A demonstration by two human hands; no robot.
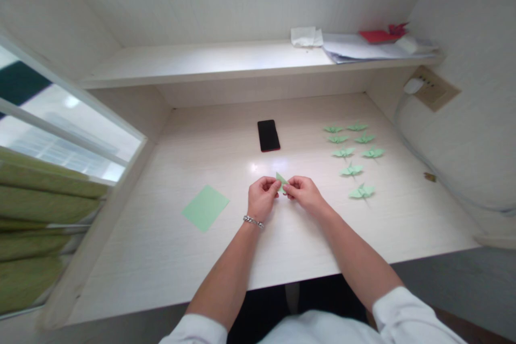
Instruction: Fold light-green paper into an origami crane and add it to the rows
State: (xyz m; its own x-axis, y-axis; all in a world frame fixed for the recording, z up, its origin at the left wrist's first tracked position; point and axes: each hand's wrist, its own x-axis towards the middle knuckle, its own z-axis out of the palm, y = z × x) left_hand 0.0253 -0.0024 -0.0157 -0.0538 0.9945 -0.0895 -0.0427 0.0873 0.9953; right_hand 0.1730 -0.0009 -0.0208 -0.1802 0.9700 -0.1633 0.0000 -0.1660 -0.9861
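Note:
Between my two hands is a small folded piece of green paper [281, 178], its pointed tip showing above my fingers. My left hand [263, 193], with a chain bracelet [253, 221] at the wrist, pinches its left side. From the right, my right hand [303, 191] grips the other side between thumb and fingers. The lower part of the folded paper is hidden by my fingers. Left of my hands, a flat green square sheet [205, 208] lies on the desk. Several folded green paper cranes [351, 170] stand in two rough columns to the right.
A black phone [268, 135] lies beyond my hands on the white desk [161, 263]. The shelf [201, 62] above holds a tissue [306, 37], papers [355, 48] and a red paper sheet [377, 37]. A cable [419, 156] runs down from the wall socket [437, 90].

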